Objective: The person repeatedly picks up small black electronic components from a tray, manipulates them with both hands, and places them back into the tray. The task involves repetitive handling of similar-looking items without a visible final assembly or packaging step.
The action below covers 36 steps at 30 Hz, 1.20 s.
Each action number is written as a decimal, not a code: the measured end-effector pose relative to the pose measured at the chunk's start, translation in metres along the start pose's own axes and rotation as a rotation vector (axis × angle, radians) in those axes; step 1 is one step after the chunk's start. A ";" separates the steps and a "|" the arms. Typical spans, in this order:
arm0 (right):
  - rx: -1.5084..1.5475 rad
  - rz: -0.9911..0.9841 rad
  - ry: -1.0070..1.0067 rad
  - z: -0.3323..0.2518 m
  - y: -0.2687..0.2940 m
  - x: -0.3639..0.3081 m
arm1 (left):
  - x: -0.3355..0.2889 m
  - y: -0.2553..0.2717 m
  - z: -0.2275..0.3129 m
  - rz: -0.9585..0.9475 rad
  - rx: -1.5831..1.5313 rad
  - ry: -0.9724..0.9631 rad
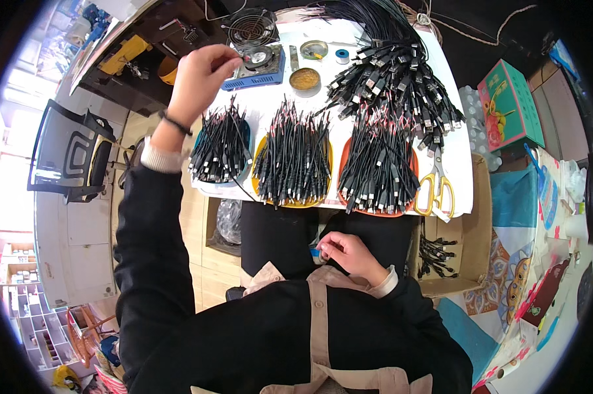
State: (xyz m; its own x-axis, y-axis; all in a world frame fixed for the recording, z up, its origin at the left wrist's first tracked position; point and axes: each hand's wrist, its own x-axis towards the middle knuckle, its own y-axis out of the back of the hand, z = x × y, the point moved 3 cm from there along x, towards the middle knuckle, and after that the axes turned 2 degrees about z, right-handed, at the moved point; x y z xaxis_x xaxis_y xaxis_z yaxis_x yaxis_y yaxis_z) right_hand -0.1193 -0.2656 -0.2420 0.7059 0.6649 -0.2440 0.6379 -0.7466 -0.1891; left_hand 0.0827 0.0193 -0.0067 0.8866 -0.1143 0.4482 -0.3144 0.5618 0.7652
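- Just below your raised left hand (201, 82) sits a blue tray (246, 141) packed with short black cable pieces (221, 144), their metal plug ends pointing toward you.
- To the right of that tray, a yellow tray (262, 152) holds a fuller heap of the same black cables (293, 157), lying roughly parallel.
- Further right again, an orange tray (344, 152) carries another heap (378, 164), and beyond it a large loose bundle of longer black cables with plugs (395, 72) spreads across the white desk (464, 177).
- Your left hand is lifted above the desk, fingertips pressed together near the small fan on the blue base (257, 62); what it pinches is too thin to tell.
- Beside that fan, to the right of your left hand, stand a round tin of brownish material (304, 79) and a smaller round tin (314, 49).
- Your right hand (346, 253) is down at your lap, below the desk edge, fingers curled and pinching a small piece with a blue end (317, 253); its shape is mostly hidden.
- Yellow-handled scissors (436, 187) lie on the desk above and to the right of your right hand.
- An open cardboard box (470, 230) just right of that hand holds a few more black cables (434, 253).
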 end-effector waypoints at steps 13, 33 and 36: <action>-0.526 0.254 0.607 -0.152 -0.043 -0.074 | -0.175 -0.034 0.229 -0.140 -1.431 0.286; 0.106 1.280 0.204 0.045 0.261 -0.116 | -0.229 -0.009 0.087 0.034 -0.863 0.555; 0.082 1.247 0.043 0.146 0.303 -0.069 | -0.218 0.010 0.062 0.062 -0.542 0.490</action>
State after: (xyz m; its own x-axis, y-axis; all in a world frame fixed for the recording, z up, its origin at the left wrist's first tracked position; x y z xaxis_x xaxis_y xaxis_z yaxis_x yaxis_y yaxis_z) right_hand -0.0201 -0.5411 -0.4211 0.8253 -0.4969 -0.2681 -0.4924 -0.8658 0.0891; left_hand -0.1345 -0.0009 -0.0684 0.9624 0.2396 0.1282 -0.2700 0.8960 0.3524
